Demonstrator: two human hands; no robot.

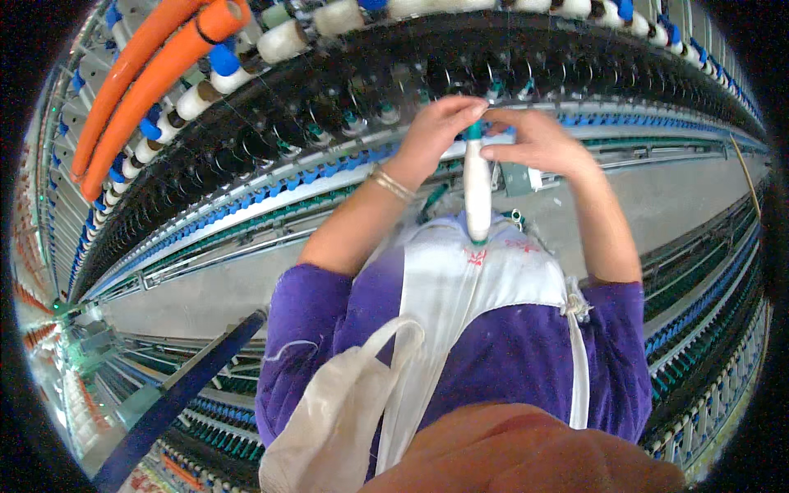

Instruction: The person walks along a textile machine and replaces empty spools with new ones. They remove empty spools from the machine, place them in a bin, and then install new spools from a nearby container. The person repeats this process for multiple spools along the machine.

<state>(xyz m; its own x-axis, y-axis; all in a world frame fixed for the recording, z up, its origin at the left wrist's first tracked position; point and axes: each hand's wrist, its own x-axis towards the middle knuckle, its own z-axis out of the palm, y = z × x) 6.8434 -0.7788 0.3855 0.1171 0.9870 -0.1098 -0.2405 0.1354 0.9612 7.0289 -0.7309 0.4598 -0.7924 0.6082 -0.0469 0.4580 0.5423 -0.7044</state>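
A bobbin of white yarn [477, 193] on a green tube hangs upright in front of my chest, its lower tip by my white apron [427, 271]. At its top, my left hand [440, 135] has its fingers closed on the green tube end. My right hand [538, 144] comes in from the other side, bent fingers near the tube top and thumb against the upper yarn. Some of the right fingertips are hidden behind the bobbin. Just beyond both hands runs the spinning frame's row of spindles [353, 122].
Two orange tubes [152, 90] hang at the upper left. White yarn rovings [283, 43] with blue holders line the top of the frame. A grey aisle floor [205, 296] lies behind me, with a dark blue bar [189, 394] at the lower left. Another spinning frame [699, 345] stands at the right.
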